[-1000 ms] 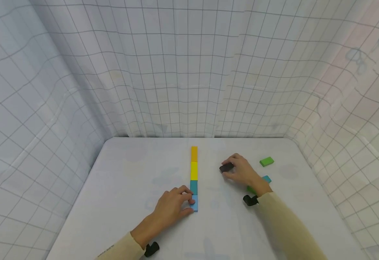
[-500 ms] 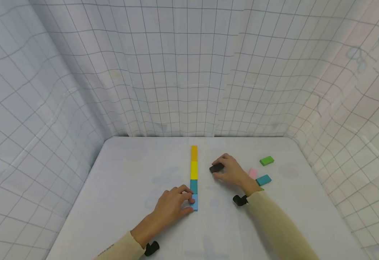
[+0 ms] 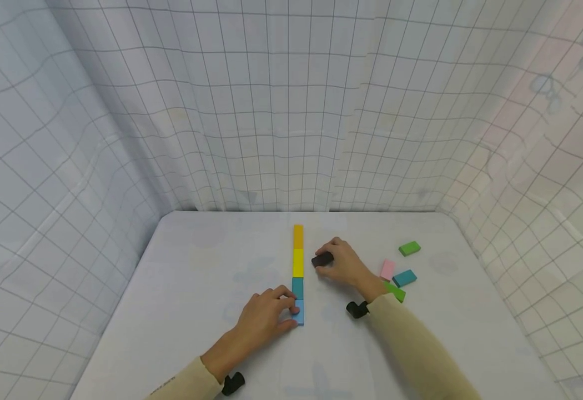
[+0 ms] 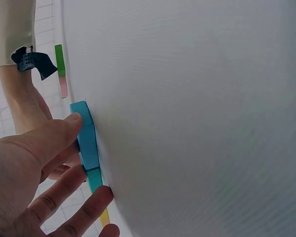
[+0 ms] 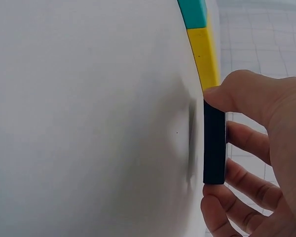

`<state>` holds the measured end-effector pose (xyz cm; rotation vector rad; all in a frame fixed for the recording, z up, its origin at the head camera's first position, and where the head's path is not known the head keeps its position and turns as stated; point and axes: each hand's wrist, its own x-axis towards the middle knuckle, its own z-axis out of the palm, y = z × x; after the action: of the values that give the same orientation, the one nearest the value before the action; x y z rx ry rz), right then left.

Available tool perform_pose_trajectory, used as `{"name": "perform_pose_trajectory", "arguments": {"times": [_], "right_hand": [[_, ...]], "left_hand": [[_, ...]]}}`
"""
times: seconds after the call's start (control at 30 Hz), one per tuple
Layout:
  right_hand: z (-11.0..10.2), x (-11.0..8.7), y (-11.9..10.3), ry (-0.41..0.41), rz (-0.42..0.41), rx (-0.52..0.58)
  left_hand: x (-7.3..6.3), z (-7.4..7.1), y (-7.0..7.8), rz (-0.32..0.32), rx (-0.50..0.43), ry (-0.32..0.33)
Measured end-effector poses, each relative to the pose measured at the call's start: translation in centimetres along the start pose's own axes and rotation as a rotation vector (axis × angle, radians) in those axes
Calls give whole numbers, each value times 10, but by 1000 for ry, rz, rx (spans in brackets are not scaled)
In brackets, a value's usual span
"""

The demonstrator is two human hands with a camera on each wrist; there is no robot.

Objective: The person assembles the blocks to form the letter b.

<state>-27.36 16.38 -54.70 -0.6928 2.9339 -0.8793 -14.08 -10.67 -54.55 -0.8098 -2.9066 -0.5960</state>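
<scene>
A straight row runs away from me on the table: a light blue block [image 3: 300, 319], a teal block [image 3: 297, 287], a yellow block [image 3: 298, 263] and an orange block [image 3: 298, 236] at the far end. My left hand [image 3: 265, 315] holds the light blue block at the near end, thumb at one end and fingers along it. To the right of the row, my right hand [image 3: 343, 265] pinches a black block [image 5: 214, 143] between thumb and fingers. In the right wrist view a shadow gap shows between this block and the table.
Right of the right hand lie loose blocks: a pink one [image 3: 387, 269], a teal one [image 3: 404, 278], a green one [image 3: 395, 291] partly behind the sleeve, and another green one [image 3: 409, 248] farther back. White gridded curtains [image 3: 291, 111] enclose the white table [image 3: 196, 261].
My right hand has moved left with the black block, nearer the row. The pink, teal and near green blocks have come into view from behind the arm. The left hand stays put.
</scene>
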Motion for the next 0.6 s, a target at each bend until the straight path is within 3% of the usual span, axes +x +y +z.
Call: {"name": "perform_pose_trajectory", "arguments": {"times": [0.6], "right_hand": [[12, 6, -10, -10, 38, -16]], "left_hand": [[0, 1, -1, 1, -3, 4]]}}
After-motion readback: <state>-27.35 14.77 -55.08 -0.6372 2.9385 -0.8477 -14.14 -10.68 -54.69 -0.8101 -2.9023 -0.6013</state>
